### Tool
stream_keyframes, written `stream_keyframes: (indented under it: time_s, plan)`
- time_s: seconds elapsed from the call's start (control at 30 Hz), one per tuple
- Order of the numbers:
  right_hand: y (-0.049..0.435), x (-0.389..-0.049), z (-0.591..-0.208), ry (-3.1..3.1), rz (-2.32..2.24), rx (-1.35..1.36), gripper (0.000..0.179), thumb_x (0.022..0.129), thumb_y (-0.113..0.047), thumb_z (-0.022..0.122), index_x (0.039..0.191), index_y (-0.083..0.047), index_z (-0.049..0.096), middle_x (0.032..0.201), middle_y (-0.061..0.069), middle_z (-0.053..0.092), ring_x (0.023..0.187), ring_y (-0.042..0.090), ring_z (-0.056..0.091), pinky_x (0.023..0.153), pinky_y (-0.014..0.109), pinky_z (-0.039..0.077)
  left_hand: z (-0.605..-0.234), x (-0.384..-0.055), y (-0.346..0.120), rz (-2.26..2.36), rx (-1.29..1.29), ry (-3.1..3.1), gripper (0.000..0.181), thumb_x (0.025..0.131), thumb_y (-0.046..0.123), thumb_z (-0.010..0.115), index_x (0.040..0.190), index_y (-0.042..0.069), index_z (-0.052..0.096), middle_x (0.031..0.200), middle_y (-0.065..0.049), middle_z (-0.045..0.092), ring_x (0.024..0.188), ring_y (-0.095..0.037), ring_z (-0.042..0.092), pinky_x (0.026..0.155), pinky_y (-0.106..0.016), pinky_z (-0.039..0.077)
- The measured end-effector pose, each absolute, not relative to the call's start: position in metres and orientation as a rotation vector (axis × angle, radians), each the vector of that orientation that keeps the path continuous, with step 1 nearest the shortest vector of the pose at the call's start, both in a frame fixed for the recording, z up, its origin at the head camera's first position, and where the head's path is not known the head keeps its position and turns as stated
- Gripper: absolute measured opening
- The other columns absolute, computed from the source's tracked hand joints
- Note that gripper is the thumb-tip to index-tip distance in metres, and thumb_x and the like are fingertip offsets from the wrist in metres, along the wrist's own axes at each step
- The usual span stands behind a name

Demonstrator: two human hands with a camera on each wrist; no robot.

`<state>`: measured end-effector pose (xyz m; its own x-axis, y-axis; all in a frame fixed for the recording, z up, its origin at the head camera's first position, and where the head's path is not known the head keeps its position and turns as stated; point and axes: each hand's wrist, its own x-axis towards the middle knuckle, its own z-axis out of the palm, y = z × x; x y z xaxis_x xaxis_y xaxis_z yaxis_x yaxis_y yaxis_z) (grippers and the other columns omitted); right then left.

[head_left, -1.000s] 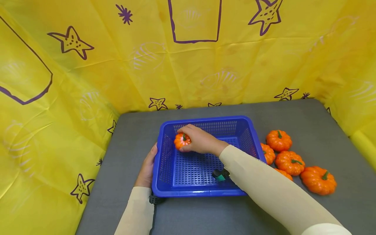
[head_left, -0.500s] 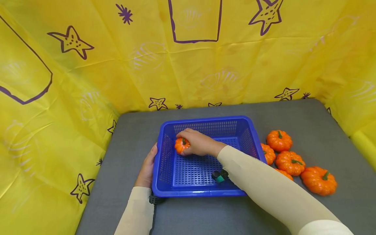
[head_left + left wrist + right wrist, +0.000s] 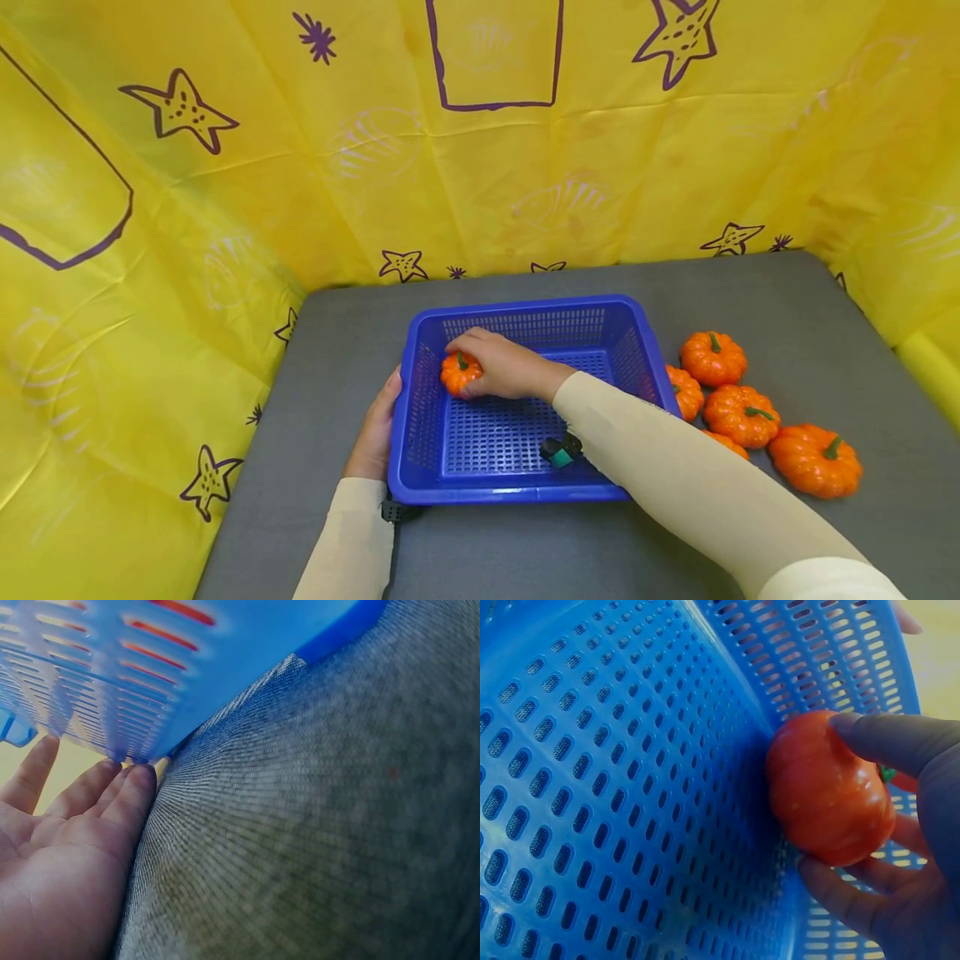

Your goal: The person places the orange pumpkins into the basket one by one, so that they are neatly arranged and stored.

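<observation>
Nearest: grey worktop [image 3: 517,550], with the right sleeve [image 3: 697,483] crossing the near right corner of the blue basket [image 3: 517,493] and hiding it.

Left grip [image 3: 377,429]: outside the basket's left wall, fingers straight, tips on it. Bracing rather than grasping, I'd say.

Right grip [image 3: 510,364]: inside the basket, grasping a small orange pumpkin [image 3: 459,379], thumb one side, fingers the other. Pumpkin is in the left part of the basket, just beside the left wall.

Changed: vs a second ago, pumpkin and right grip sit a touch lower in view, pumpkin slightly further left. Basket and left grip look unmoved. My read: set-down is near its end, letting go still pending.

Can't tell if the pumpkin touches floor or wall; right wrist view shows it close to both, but contact is too dark. Left wrist view is soft; orange through the slots is probably this pumpkin, not certain.

Right of basket: five loose pumpkins [image 3: 731,417] by my count, unmoved. One partly behind the rim, one mostly behind the sleeve.

Farthest: yellow cloth [image 3: 480,200], purple starfish print, cut off by the frame.
</observation>
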<state>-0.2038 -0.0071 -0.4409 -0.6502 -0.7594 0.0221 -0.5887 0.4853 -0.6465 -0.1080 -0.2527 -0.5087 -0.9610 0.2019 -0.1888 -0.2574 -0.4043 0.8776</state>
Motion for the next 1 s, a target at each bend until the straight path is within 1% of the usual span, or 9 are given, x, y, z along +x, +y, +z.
stream_keyframes:
  time_s: [0.1, 0.27, 0.43, 0.63, 0.8, 1.0]
  plan:
    - [-0.0072, -0.2040, -0.4404, 2.466, -0.924, -1.134, 0.063, 0.094, -0.023, 0.088, 0.149, -0.005, 0.062, 0.145, 0.014, 0.058, 0.129, 0.028, 0.056, 0.112, 0.042, 0.046, -0.5076, -0.1069, -0.2529, 2.412, -0.099, 1.552, 0.062, 0.113, 0.059, 0.044, 0.169, 0.033, 0.036, 0.152, -0.010, 0.059, 0.127, -0.030, 0.062, 0.101, -0.046, 0.056]
    - [-0.0063, -0.2050, -0.4396, 2.468, -0.931, -1.114, 0.065, 0.095, -0.022, 0.088, 0.151, -0.004, 0.060, 0.147, 0.014, 0.058, 0.130, 0.028, 0.056, 0.113, 0.042, 0.045, -0.5056, -0.1062, -0.2523, 2.403, -0.108, 1.564, 0.062, 0.113, 0.059, 0.045, 0.169, 0.034, 0.036, 0.157, -0.014, 0.054, 0.131, -0.032, 0.061, 0.103, -0.047, 0.055]
    - [-0.0054, -0.2051, -0.4394, 2.468, -0.940, -1.098, 0.065, 0.095, -0.021, 0.087, 0.151, -0.004, 0.060, 0.147, 0.015, 0.057, 0.130, 0.028, 0.056, 0.113, 0.041, 0.045, -0.5057, -0.1054, -0.2522, 2.395, -0.134, 1.548, 0.062, 0.112, 0.061, 0.046, 0.168, 0.036, 0.037, 0.156, -0.012, 0.056, 0.129, -0.032, 0.063, 0.102, -0.048, 0.056]
    - [-0.0064, -0.2034, -0.4394, 2.474, -0.931, -1.132, 0.065, 0.095, -0.021, 0.086, 0.151, -0.003, 0.059, 0.148, 0.016, 0.058, 0.132, 0.030, 0.055, 0.114, 0.042, 0.045, -0.5064, -0.1063, -0.2525, 2.407, -0.091, 1.541, 0.062, 0.113, 0.058, 0.045, 0.169, 0.034, 0.036, 0.153, -0.011, 0.058, 0.127, -0.030, 0.063, 0.101, -0.047, 0.056]
    - [-0.0054, -0.2033, -0.4377, 2.475, -0.954, -1.102, 0.066, 0.095, -0.019, 0.087, 0.153, -0.005, 0.058, 0.149, 0.014, 0.056, 0.132, 0.029, 0.055, 0.113, 0.041, 0.045, -0.5061, -0.1059, -0.2527, 2.396, -0.081, 1.538, 0.062, 0.113, 0.058, 0.044, 0.169, 0.034, 0.035, 0.153, -0.011, 0.057, 0.128, -0.031, 0.063, 0.102, -0.048, 0.056]
    - [-0.0031, -0.2047, -0.4327, 2.468, -0.983, -1.086, 0.067, 0.096, -0.018, 0.087, 0.154, -0.005, 0.057, 0.153, 0.015, 0.055, 0.139, 0.030, 0.052, 0.117, 0.042, 0.042, -0.5063, -0.1063, -0.2534, 2.389, -0.092, 1.552, 0.062, 0.113, 0.060, 0.045, 0.169, 0.035, 0.035, 0.154, -0.012, 0.056, 0.127, -0.032, 0.063, 0.101, -0.049, 0.056]
